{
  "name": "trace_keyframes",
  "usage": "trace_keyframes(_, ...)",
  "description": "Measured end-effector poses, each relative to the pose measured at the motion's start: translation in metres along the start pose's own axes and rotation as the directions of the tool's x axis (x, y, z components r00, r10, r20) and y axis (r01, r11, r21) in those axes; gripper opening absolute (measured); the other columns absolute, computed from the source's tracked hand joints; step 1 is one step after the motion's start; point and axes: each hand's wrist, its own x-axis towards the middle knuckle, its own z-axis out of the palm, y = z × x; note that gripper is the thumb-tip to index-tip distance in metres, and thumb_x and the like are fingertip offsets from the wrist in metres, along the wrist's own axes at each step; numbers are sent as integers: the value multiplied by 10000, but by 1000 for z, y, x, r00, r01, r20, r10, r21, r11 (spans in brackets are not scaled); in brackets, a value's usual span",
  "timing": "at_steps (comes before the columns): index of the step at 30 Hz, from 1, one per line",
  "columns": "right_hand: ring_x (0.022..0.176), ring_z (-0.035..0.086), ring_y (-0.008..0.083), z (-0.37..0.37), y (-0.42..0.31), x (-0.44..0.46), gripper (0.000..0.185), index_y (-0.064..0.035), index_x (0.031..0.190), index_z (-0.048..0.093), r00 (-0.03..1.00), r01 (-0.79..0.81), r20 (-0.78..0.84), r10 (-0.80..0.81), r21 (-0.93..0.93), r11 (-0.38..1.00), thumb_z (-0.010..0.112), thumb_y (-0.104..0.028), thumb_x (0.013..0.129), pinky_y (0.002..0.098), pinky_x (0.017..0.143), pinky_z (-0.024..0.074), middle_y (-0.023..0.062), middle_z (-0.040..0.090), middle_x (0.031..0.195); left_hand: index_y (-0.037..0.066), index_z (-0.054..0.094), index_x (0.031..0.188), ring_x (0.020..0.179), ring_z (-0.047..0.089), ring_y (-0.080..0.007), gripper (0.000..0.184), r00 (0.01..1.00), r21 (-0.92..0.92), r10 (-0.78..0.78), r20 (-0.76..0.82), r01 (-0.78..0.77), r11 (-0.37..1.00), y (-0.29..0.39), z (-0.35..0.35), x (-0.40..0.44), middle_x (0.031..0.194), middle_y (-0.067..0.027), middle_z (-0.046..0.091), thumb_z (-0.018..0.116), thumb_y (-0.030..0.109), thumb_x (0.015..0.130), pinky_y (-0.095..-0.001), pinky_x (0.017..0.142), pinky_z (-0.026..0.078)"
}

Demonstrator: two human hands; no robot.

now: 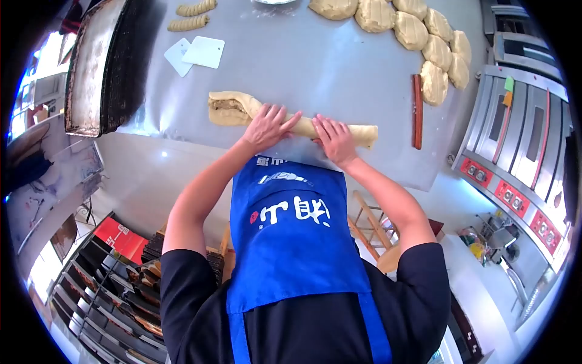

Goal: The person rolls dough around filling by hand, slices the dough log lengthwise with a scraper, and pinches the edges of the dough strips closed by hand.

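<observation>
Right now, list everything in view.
dough roll: 1, beige, table's near edge
dough lumps: about 9, pale yellow, table's far right
ridged dough strips: 2, beige, far left
flat cards: 2, white, overlapping, left
stick: 1, reddish-brown, right
dish: 1, white, top edge
trays: count unclear, dark, left
table: 1, grey, top centre
ovens: count unclear, silver, far right
rack: 1, dark, lower left
apron: 1, blue, torso
shirt: 1, black, torso
left hand: 1, bare, on roll
right hand: 1, bare, on roll

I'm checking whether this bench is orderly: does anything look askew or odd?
The dough roll: its left end gapes, showing a brownish inside, unlike the rolled stretch to the right. Beyond it, two white scrapers lie askew, overlapping.
</observation>
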Motion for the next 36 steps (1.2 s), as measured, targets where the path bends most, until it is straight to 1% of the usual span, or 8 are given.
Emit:
trace_keyframes(11,1139,652,330,15,-2,13,818,2,1514,560,988,-138,58,145,-114,984,638,-626,995,457,955,517,177,682,1297,220,432,1684,1011,609,-232,802,987,-8,81,141,-81,997,-9,-7,8,1150,-81,646,730,482,987,-384,875,463)
trace_keyframes(13,1123,645,359,10,-6,21,820,10,1474,573,977,-190,86,194,-54,980,629,-655,997,489,957,507,171,685,1247,222,348,1729,1118,628,-273,976,975,-111,124,185,-105,988,-29,-29,11,1204,-102,652,788,553,923,-436,952,499)
trace_keyframes(15,1156,641,372,0,-12,38,829,8,1476,572,970,-228,77,231,-40,973,625,-667,998,506,978,502,177,684,1277,219,251,1763,1266,613,-330,1176,915,-500,66,397,156,852,-60,-45,21,1302,-134,645,831,647,833,-527,1111,482)
trace_keyframes(20,1314,605,397,11,-41,108,870,2,1520,538,973,-224,-30,228,99,970,605,-696,1005,534,1069,481,207,631,1465,220,377,1706,1615,334,-467,1118,964,-151,86,251,-49,987,-124,-7,-4,1720,-198,421,788,726,798,-658,1293,292)
trace_keyframes(26,1239,614,356,42,-90,100,835,-18,1586,481,958,-272,53,281,-135,953,665,-587,1002,518,1025,490,183,640,1348,127,599,1451,1443,525,-415,784,988,-9,61,143,-60,998,-103,0,-43,1446,-205,604,736,657,890,-609,1199,411)
trace_keyframes(31,1146,618,341,34,-104,97,896,-23,1616,442,983,-179,-6,181,-207,962,723,-566,962,489,1000,492,187,632,1265,116,548,1525,1286,598,-374,785,993,-69,110,51,-106,992,-104,-16,-62,1249,-173,634,779,542,907,-547,1082,489)
trace_keyframes(34,1157,617,338,29,-110,122,904,-16,1614,443,917,-356,169,361,-61,933,733,-565,957,480,1001,491,175,631,1272,133,560,1527,1250,605,-303,817,915,-506,76,397,149,850,-142,-38,-40,1282,-104,651,850,490,851,-427,1055,498)
trace_keyframes(36,1184,612,334,39,-107,147,875,-23,1610,448,978,-207,-36,206,-15,978,726,-552,971,485,991,501,169,635,1277,139,576,1498,1284,595,-312,803,917,-354,67,394,84,931,-158,-49,-34,1287,-112,646,854,502,838,-453,1081,494)
